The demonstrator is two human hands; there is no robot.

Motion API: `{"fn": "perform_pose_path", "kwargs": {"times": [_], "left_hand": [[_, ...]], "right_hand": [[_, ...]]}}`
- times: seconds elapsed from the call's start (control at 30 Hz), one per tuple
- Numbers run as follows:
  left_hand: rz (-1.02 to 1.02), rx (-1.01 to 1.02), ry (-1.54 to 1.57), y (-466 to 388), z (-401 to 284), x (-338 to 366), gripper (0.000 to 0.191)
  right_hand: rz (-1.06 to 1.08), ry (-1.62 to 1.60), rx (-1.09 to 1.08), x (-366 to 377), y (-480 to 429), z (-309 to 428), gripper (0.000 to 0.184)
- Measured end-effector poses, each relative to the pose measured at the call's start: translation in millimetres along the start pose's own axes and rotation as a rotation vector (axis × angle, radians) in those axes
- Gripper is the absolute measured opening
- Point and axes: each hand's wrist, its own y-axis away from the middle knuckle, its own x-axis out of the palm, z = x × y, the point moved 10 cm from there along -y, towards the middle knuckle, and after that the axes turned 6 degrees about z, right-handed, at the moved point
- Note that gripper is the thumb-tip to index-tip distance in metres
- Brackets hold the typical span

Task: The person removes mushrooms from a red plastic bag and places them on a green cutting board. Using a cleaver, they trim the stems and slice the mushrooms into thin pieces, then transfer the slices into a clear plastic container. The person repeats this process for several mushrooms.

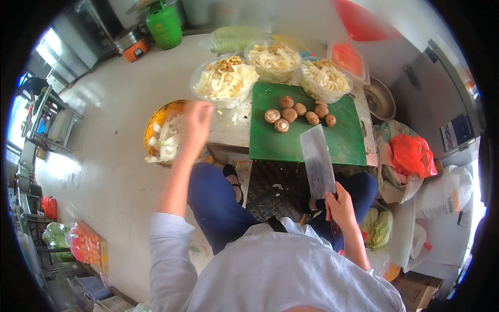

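My right hand (pixel 341 206) grips the handle of a cleaver (pixel 317 162). Its broad metal blade points away from me, the tip just over the front part of a green cutting board (pixel 312 147). Several brown mushrooms (pixel 289 114) lie on that board beyond the blade, two of them showing pale undersides. Off to the left, my left hand (pixel 197 119) hangs blurred with curled fingers, and whether it holds anything is unclear. Beneath and beside it stands a yellow basin (pixel 151 124) with white vegetable scraps (pixel 168 142), partly hidden by my forearm.
Three clear plastic bowls of cut vegetables, the left (pixel 224 84), middle (pixel 273 58) and right (pixel 326 82) ones, line the table's back. A tub (pixel 349 58) with reddish contents sits behind. A metal pan (pixel 378 97) and red plastic bag (pixel 412 156) are rightward. A green gas cylinder (pixel 163 27) stands far left.
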Motion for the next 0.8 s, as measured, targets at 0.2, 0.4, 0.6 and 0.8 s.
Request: {"fn": "perform_pose_path", "kwargs": {"times": [0.2,0.4,0.6,0.8], "left_hand": [[0.393,0.122,0.121,14,-116,160,0.034],[0.378,0.212,-0.019,26,-140,211,0.035],[0.318,0.235,0.15,56,-172,219,0.027],[0.329,0.365,0.117,60,-185,212,0.024]], "right_hand": [[-0.136,0.359,-0.044,-33,-12,9,0.015],[-0.226,0.852,-0.229,-52,-11,27,0.016],[-0.173,0.914,-0.199,-63,-31,19,0.016],[-0.152,0.907,-0.19,-64,-39,20,0.02]]}}
